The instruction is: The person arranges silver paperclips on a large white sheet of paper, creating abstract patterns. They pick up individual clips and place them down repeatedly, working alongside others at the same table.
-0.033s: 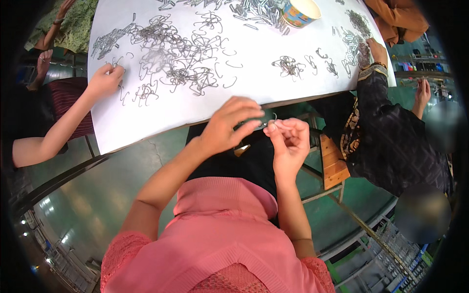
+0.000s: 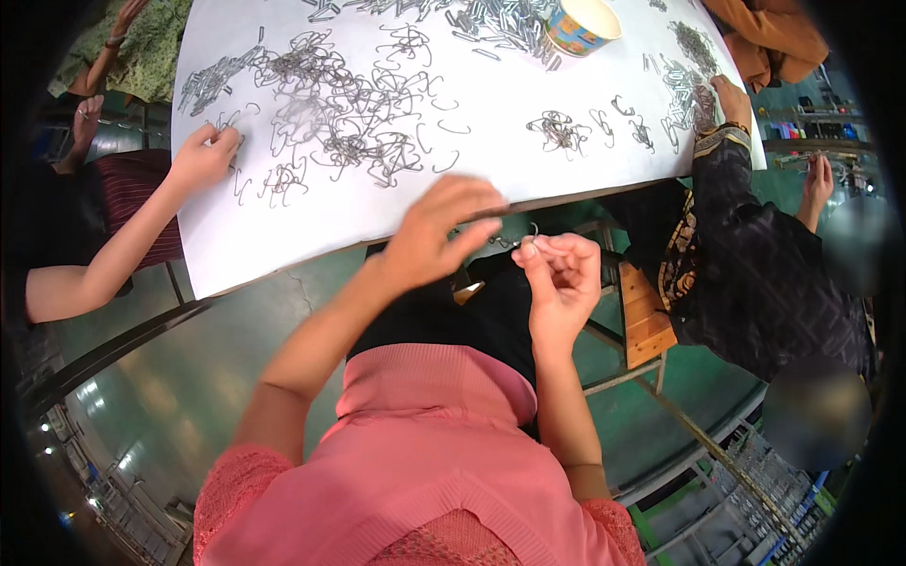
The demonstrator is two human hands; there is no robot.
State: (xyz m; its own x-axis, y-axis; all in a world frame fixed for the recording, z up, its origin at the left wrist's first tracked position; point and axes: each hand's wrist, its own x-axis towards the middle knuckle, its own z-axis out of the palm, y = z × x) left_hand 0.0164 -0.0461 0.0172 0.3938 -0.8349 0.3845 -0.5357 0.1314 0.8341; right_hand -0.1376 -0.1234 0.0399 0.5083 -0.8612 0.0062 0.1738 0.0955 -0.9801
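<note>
My right hand (image 2: 562, 283) is closed in a pinch beyond the table's near edge, in front of my body. Between thumb and fingertips it holds a small metal wire hook (image 2: 535, 229), whose curved tip sticks up. A short stretch of metal runs from the pinch toward my left hand; its form is too small to make out. My left hand (image 2: 444, 231) hovers just left of it, slightly blurred, its fingers extended and thumb apart. On the white table (image 2: 510, 170) beyond lie a large loose pile of bent wire hooks (image 2: 363, 132) and a smaller group of hooks (image 2: 559, 130).
A paper cup (image 2: 582, 26) stands at the far side beside scattered oblong metal pieces (image 2: 491, 24). Another person's hand (image 2: 206, 158) touches hooks at the left, and a co-worker's hand (image 2: 731, 99) rests by small parts at the right. A wooden stool (image 2: 646, 316) stands at right.
My left hand has drawn slightly left, away from my right hand, showing more of the metal between them. My right hand has hardly moved and keeps its pinch.
</note>
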